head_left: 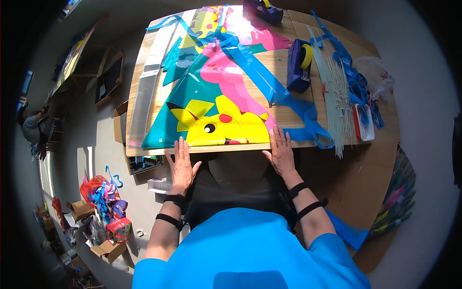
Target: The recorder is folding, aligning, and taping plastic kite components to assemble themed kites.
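Observation:
A triangular kite [236, 89] in teal, pink and yellow, printed with a yellow cartoon animal, lies on the wooden table with its wide edge along the table's front. My left hand [181, 166] rests with its fingers stretched out at the kite's lower edge, left of the middle. At the lower right corner of the kite, my right hand [281, 155] lies with its fingers extended and spread. Neither hand holds anything. Blue streamers [255, 67] run from the kite's far tip down its right side to the table's front edge.
A dark blue tape dispenser [299, 67] stands right of the kite, and another tape dispenser [263, 10] farther back. Thin white rods [335, 96] overhang the front edge beside a red and white tray [365, 126]. Clear plastic sleeves [143, 103] lie left. Cardboard boxes [109, 250] clutter the floor.

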`<action>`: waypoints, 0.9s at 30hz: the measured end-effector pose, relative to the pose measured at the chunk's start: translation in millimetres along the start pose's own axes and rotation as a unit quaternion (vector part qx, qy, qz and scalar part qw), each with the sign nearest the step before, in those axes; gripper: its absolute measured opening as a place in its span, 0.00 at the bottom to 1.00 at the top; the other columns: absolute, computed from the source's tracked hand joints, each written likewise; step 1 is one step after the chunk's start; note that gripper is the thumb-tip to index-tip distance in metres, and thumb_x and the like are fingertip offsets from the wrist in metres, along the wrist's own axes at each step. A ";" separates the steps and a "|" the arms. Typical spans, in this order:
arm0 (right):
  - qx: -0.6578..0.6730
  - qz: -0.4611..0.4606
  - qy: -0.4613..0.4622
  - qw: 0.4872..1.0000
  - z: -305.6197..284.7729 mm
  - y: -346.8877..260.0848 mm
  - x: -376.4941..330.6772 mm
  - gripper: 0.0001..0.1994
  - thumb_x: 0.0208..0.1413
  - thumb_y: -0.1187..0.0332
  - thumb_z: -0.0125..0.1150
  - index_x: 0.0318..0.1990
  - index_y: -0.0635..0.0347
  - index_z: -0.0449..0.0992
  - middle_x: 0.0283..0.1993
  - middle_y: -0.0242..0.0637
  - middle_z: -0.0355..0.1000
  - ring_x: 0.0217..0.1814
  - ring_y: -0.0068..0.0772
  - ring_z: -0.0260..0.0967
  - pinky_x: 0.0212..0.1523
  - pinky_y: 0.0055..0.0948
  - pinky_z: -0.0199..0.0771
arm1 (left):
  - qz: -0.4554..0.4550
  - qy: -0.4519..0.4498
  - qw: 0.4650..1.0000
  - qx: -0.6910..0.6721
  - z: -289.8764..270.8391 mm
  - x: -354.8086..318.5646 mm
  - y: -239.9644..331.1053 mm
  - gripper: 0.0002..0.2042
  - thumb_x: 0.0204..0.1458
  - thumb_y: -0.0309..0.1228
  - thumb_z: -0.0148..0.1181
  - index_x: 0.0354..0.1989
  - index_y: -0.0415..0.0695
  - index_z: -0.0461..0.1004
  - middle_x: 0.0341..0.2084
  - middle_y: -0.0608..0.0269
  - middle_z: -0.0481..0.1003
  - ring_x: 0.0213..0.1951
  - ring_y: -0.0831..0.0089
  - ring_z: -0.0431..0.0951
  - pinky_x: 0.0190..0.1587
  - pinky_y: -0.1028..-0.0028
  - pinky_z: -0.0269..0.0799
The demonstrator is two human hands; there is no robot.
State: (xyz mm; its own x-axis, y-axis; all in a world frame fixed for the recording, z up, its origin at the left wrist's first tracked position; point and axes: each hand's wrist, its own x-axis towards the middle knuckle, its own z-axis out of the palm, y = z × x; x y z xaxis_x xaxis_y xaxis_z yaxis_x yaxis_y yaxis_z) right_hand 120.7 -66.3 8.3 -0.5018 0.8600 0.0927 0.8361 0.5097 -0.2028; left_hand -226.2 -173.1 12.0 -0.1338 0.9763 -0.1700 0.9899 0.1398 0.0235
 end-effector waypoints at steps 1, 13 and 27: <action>0.007 0.003 0.016 1.000 -5.8 6.7 -3.0 0.39 0.52 0.56 0.65 0.68 0.64 0.56 0.75 0.46 0.46 0.79 0.43 0.37 0.76 0.43 0.33 | 0.000 -0.018 1.000 0.016 -4.7 2.1 0.2 0.48 0.53 0.55 0.58 0.72 0.38 0.40 0.74 0.57 0.35 0.74 0.62 0.35 0.70 0.42 0.23; 0.742 0.488 0.170 0.428 -0.8 3.2 -20.4 0.12 0.60 0.72 0.59 0.49 0.67 0.73 0.42 0.41 0.77 0.28 0.20 0.71 0.21 0.16 0.66 | 0.299 0.093 0.937 -0.154 -22.6 63.9 190.5 0.34 0.55 0.38 0.60 0.69 0.44 0.54 0.69 0.58 0.54 0.71 0.59 0.51 0.72 0.58 0.43; 0.577 0.317 0.191 0.728 1.7 21.5 13.8 0.13 0.54 0.63 0.69 0.40 0.62 0.77 0.33 0.28 0.70 0.27 0.22 0.62 0.23 0.22 0.61 | 0.306 0.005 0.933 -0.189 -7.2 80.0 220.6 0.42 0.54 0.43 0.58 0.72 0.40 0.43 0.73 0.57 0.44 0.74 0.61 0.42 0.73 0.60 0.35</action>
State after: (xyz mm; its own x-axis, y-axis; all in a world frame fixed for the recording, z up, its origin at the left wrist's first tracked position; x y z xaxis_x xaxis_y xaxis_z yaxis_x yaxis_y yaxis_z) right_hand 131.4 -43.5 3.6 0.1867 0.9698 -0.1571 0.0202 -0.1637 -0.9863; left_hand -18.9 -62.9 10.6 0.4483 0.8939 -0.0012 0.7945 -0.3979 0.4587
